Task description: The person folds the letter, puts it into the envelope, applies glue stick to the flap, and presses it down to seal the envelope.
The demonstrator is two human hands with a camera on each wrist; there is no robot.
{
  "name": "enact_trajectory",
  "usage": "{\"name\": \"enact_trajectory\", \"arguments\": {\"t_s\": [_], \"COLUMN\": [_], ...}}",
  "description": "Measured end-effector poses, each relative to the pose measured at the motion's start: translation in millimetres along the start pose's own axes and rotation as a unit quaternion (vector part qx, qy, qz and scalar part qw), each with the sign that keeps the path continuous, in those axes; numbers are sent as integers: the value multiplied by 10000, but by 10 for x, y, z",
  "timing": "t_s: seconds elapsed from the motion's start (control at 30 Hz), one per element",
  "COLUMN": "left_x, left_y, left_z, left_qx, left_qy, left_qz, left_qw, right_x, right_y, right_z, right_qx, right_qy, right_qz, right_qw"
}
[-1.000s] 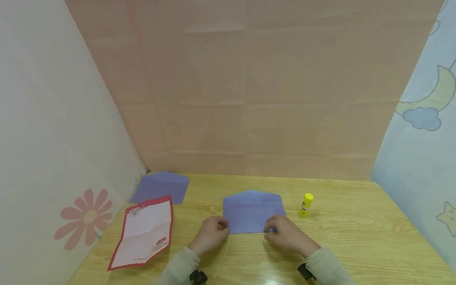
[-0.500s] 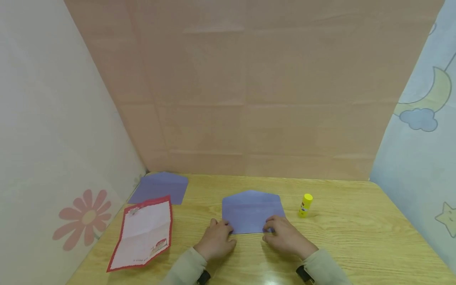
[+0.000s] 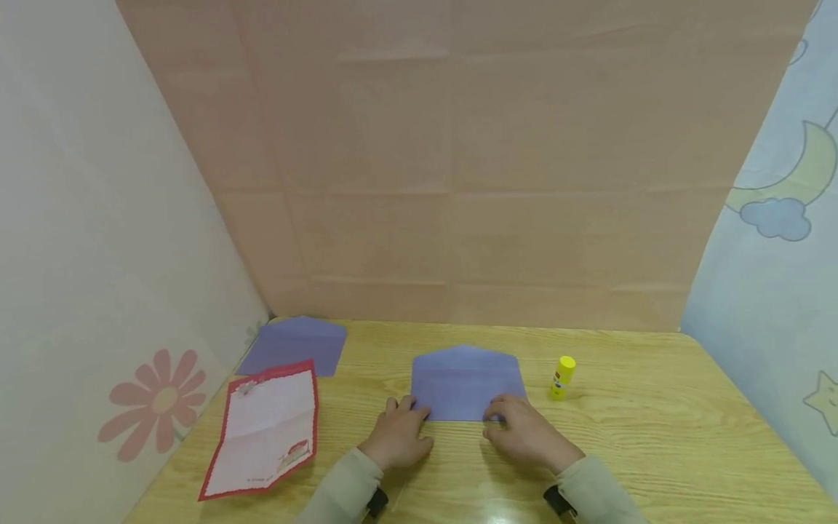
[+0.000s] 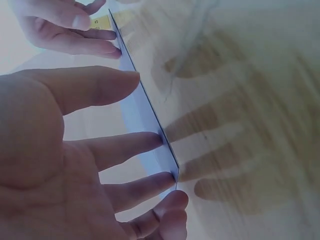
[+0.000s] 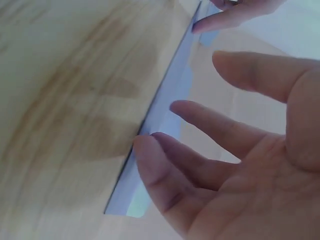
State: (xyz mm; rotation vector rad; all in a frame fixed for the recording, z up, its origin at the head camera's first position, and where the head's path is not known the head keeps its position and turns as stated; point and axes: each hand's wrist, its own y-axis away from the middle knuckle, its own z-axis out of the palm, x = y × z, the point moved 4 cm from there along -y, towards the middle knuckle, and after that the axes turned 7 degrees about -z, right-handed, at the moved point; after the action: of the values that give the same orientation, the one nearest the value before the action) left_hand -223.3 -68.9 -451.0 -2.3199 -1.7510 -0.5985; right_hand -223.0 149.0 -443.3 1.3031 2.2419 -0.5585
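Purple paper envelope (image 3: 458,394) with pointed flap (image 3: 466,359): left hand (image 3: 397,435), fingers extended, touches its near-left corner; right hand (image 3: 525,435), fingers loosely bent, touches its near-right edge; neither grips. Probably light, flexible, easily creased; take hold at the near corners. Position: wood-grained surface (image 3: 661,415), left of the yellow cylindrical glue stick (image 3: 562,378).

Soft, even light fills the head view, with a small glare on the near worktop (image 3: 655,422). Both wrist views look hazy and washed out, dark finger-shaped patches interrupting the worktop's pale sheen.
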Motion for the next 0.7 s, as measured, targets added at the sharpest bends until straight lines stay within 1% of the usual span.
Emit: {"name": "enact_trajectory", "arguments": {"t_s": [0.07,0.2,0.27,0.33,0.4,0.47,0.57,0.63,0.7], "left_x": [-16,-49,-66,-79,-91,-91,-83,-72,-64], "left_y": [-7,-19,-22,-21,-20,-11,3,12,14], "left_z": [11,28,36,42,50,49,44,36,32], "left_qx": [2,47,88,110,105,84,35,28,31], "left_qy": [53,335,490,576,634,625,549,457,394], "left_qz": [7,-6,-3,6,21,42,58,75,73], "left_qw": [10000,9994,9988,9983,9979,9980,9985,9989,9992], "right_x": [-15,-8,9,30,59,93,158,200,248], "right_y": [2,20,31,39,51,71,119,161,201], "right_z": [-51,-198,-296,-407,-526,-642,-788,-863,-915], "right_qx": [222,836,1184,1523,1918,2325,2794,2961,2966], "right_qy": [-82,-122,-106,-38,161,423,770,832,811], "right_qz": [145,491,544,482,398,333,397,548,797], "right_qw": [9996,9952,9914,9872,9805,9711,9563,9500,9482]}}
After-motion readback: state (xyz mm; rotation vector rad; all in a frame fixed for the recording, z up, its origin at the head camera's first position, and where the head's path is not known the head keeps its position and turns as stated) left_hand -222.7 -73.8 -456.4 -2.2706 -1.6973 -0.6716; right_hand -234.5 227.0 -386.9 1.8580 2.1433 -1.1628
